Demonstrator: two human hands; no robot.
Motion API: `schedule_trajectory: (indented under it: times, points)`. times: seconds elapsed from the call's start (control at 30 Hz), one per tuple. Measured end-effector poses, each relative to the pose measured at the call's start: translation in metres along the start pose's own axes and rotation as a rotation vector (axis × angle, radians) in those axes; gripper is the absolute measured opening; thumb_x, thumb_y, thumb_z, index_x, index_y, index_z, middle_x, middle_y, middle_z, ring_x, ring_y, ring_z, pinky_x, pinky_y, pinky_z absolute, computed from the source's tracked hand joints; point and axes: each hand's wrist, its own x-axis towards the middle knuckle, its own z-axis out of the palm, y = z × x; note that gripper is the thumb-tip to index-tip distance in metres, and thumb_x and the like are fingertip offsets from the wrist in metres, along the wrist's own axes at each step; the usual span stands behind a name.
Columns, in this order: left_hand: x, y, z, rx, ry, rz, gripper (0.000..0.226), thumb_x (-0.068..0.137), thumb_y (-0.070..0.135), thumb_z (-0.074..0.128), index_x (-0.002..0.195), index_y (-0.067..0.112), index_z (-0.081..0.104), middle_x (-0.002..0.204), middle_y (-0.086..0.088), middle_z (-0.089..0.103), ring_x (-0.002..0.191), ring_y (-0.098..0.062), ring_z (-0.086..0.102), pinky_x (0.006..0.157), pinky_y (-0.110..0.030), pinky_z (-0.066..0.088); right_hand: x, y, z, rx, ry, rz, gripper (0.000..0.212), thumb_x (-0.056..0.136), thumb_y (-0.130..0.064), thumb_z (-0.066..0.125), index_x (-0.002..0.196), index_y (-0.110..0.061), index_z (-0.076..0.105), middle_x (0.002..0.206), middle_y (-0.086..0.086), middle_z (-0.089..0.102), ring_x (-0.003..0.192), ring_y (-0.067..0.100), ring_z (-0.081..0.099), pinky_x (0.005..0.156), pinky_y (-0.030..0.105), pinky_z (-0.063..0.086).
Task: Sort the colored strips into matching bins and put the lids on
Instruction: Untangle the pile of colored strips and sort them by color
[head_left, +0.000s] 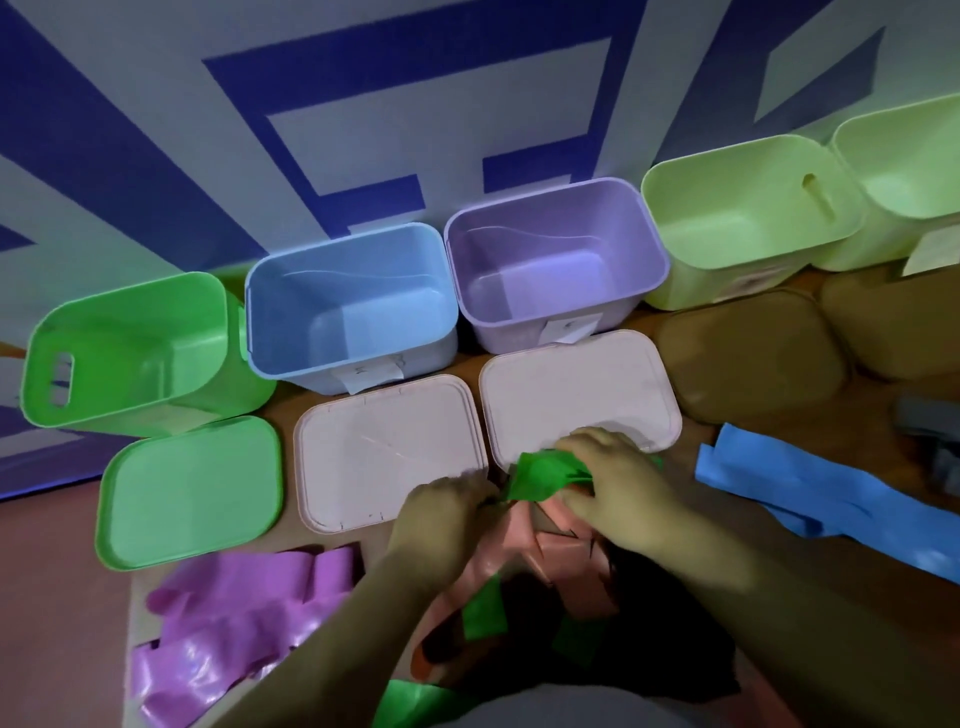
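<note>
Open bright green plastic bin (130, 358), blue plastic bin (353, 306), purple plastic bin (556, 260) in row | left hand (447, 501), right hand (613, 488) both clutch crumpled green plastic strip (545, 475) at pale square lid (571, 395) edge | white paper labels (371, 376) illegible

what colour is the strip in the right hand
The strip is green; the head view shows it.

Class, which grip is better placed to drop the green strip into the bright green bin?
Left, probably. The left grip pinches the green strip and sits nearer the bright green bin at far left; the right grip, also holding it, would reach across the left arm.
</note>
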Motion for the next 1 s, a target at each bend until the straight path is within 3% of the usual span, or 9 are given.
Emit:
schedule_trajectory:
  times: [0.2,0.3,0.37,0.47,0.57,0.63,0.73,0.87,1.0]
  points:
    - [0.004,0.003,-0.035,-0.205,0.196,0.043,0.021,0.089,0.017,0.064,0.108,0.024,0.071,0.096,0.001,0.068,0.086,-0.018,0.066,0.075,-0.025,0.051,0.017,-0.005,-0.004,0.078,-0.07,-0.058,0.08,0.07,-0.044,0.08,0.141,-0.032,0.045,0.135,-0.002,0.058,0.122,0.021,0.053,0.101,0.034,0.044]
    - [0.007,0.005,-0.06,-0.271,0.294,0.084,0.021,0.091,0.01,0.065,0.107,0.021,0.072,0.094,0.003,0.066,0.086,-0.01,0.061,0.08,-0.012,0.044,0.021,-0.013,-0.008,0.123,-0.071,-0.045,0.069,0.078,-0.034,0.075,0.138,-0.037,0.042,0.124,-0.001,0.065,0.111,0.022,0.061,0.09,0.038,0.051]
    - [0.007,0.003,-0.074,-0.3,0.345,0.062,0.02,0.091,0.008,0.065,0.106,0.019,0.072,0.092,0.003,0.067,0.083,-0.011,0.064,0.081,-0.016,0.048,0.02,-0.017,-0.012,0.165,-0.007,-0.053,0.057,0.082,-0.026,0.072,0.132,-0.037,0.047,0.114,-0.004,0.068,0.103,0.022,0.064,0.085,0.039,0.053]
    - [-0.002,-0.007,-0.086,-0.361,0.396,-0.032,0.019,0.092,0.007,0.064,0.103,0.02,0.073,0.089,0.007,0.067,0.083,-0.011,0.065,0.08,-0.023,0.05,0.012,-0.025,-0.023,0.275,0.05,-0.078,0.049,0.078,-0.019,0.071,0.118,-0.04,0.051,0.096,-0.017,0.064,0.086,0.008,0.062,0.08,0.038,0.054]
    - [-0.019,-0.018,-0.093,-0.367,0.461,-0.098,0.021,0.09,0.005,0.066,0.098,0.023,0.074,0.085,0.019,0.062,0.082,0.005,0.059,0.075,-0.006,0.04,-0.003,-0.036,-0.035,0.36,0.102,-0.102,0.042,0.075,-0.017,0.075,0.106,-0.039,0.059,0.09,-0.017,0.064,0.077,0.001,0.059,0.076,0.034,0.056]
    - [-0.037,-0.024,-0.096,-0.392,0.464,-0.149,0.022,0.091,0.008,0.065,0.096,0.028,0.073,0.086,0.022,0.061,0.083,0.006,0.06,0.071,-0.002,0.038,-0.015,-0.049,-0.041,0.393,0.117,-0.129,0.035,0.076,-0.018,0.078,0.098,-0.04,0.062,0.088,-0.013,0.068,0.076,0.002,0.063,0.074,0.031,0.056]
    - [-0.068,-0.035,-0.093,-0.431,0.463,-0.201,0.029,0.092,0.009,0.065,0.091,0.038,0.067,0.089,0.017,0.066,0.08,0.001,0.063,0.07,-0.011,0.045,-0.031,-0.069,-0.042,0.4,0.094,-0.156,0.03,0.079,-0.021,0.078,0.096,-0.042,0.065,0.088,-0.018,0.069,0.077,0.003,0.065,0.075,0.025,0.055]
    - [-0.119,-0.058,-0.078,-0.545,0.442,-0.273,0.027,0.092,0.009,0.066,0.089,0.035,0.068,0.089,0.009,0.073,0.081,-0.008,0.069,0.076,-0.031,0.057,-0.048,-0.096,-0.017,0.349,0.036,-0.209,0.024,0.083,-0.03,0.074,0.102,-0.043,0.066,0.088,-0.023,0.071,0.081,-0.003,0.067,0.075,0.025,0.055]
    - [-0.178,-0.08,-0.061,-0.496,0.417,-0.314,0.03,0.091,0.007,0.067,0.084,0.035,0.065,0.078,0.016,0.071,0.077,-0.002,0.066,0.067,-0.017,0.053,-0.063,-0.12,0.026,0.299,-0.03,-0.226,0.031,0.084,-0.029,0.074,0.109,-0.044,0.063,0.09,-0.021,0.071,0.084,-0.007,0.065,0.077,0.021,0.054]
